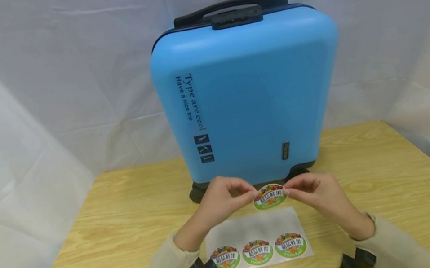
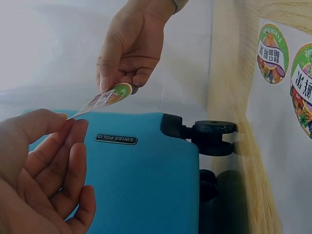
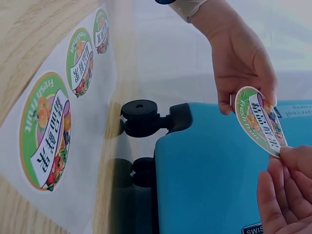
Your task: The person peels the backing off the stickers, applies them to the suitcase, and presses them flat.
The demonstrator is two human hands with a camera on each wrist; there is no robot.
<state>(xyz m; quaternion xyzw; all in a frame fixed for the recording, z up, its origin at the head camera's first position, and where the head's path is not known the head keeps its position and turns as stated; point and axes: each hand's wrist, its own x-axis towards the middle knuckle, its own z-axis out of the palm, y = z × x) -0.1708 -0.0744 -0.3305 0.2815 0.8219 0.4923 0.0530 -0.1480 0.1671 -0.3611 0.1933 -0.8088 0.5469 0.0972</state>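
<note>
An oval fruit sticker [image 1: 270,196] is stretched between both hands, off its sheet, in front of the suitcase's lower edge. My left hand [image 1: 225,199] pinches its left end between thumb and forefinger, and my right hand [image 1: 321,194] pinches the right end the same way. In the right wrist view the printed face of the sticker [image 3: 260,120] shows. Behind it stands a blue suitcase [image 1: 251,97], upright on its wheels. Below the hands lies a white sticker sheet [image 1: 247,227] with 3 more oval stickers along its near edge.
The suitcase rests near the back of a wooden table [image 1: 134,203]. Its black wheels [image 2: 213,138] stand close beyond the hands. A white cloth [image 1: 69,80] hangs behind and at the sides. The black carry handle [image 1: 231,7] sits on top of the suitcase.
</note>
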